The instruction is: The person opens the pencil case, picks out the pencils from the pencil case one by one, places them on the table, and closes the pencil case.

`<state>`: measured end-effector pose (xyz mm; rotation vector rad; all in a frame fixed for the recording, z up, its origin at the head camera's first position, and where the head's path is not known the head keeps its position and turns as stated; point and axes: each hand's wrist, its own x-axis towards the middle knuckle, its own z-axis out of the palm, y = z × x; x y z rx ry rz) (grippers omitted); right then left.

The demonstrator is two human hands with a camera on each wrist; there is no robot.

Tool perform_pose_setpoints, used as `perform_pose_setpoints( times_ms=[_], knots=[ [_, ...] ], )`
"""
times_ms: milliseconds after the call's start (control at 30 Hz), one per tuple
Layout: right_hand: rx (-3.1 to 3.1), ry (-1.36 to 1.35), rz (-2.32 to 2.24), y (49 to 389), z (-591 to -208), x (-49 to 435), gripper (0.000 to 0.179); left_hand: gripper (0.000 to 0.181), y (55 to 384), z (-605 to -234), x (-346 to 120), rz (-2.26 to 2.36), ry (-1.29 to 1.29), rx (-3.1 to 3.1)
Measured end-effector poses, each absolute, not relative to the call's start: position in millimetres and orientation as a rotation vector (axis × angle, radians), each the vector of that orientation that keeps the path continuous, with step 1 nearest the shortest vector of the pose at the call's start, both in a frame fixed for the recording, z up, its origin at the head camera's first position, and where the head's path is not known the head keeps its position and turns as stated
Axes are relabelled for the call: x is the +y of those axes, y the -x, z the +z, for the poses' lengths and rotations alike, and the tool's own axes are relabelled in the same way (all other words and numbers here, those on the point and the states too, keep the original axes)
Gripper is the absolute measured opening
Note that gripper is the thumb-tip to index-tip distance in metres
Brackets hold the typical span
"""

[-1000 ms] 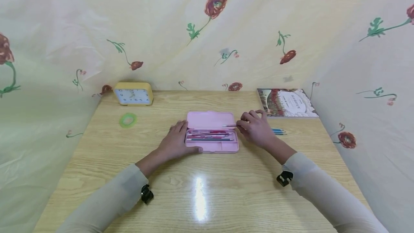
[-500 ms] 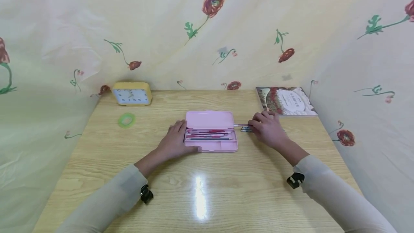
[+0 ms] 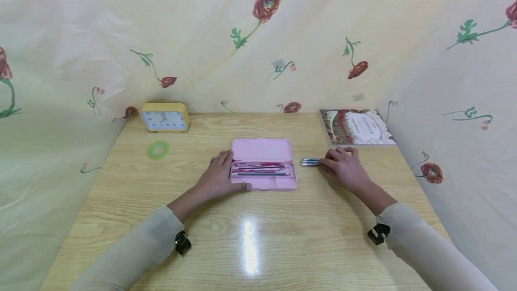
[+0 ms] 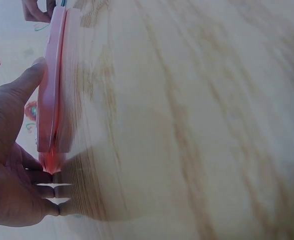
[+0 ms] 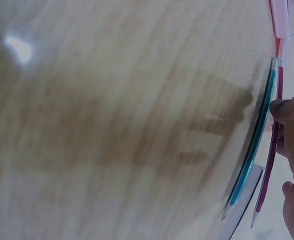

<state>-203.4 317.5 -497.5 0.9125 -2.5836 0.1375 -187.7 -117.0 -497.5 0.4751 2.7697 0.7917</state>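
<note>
the left hand (image 3: 220, 178) lies against the left end of the open pink pencil case (image 3: 263, 164), thumb along its front edge and fingers straight at its side, a loose grip that steadies rather than clasps. the case sits mid-surface (image 3: 250, 237) with several pens inside. the right hand (image 3: 343, 167) rests to the case's right, forearm angled in, fingertips curled down onto a small bunch of pens (image 3: 309, 162) lying on the surface; the wrist view shows a teal and a magenta one under the fingers. a yellow clock (image 3: 164, 117) shows numerals; the book (image 3: 356, 127) cover's writing is too small to read.
</note>
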Motion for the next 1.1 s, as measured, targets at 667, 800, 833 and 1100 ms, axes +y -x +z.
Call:
perform_pose_setpoints(
  times_ms=[667,800,833,1100],
  knots=[
    [-2.588,-0.892,0.110,199.7,-507.4,322.8,0.018,0.136,187.9,-496.8,-114.9,0.784,-0.447,2.756],
    [-2.582,-0.894,0.132,198.8,-509.2,321.7,0.017,0.137,187.3,-497.6,-115.9,0.776,-0.454,2.763],
    [-2.580,-0.895,0.136,198.6,-509.5,321.3,0.016,0.137,187.0,-497.6,-116.2,0.777,-0.455,2.763],
    [-2.589,-0.867,0.173,198.7,-505.7,315.4,0.015,0.137,187.6,-497.8,-117.6,0.775,-0.456,2.763]
  ],
)
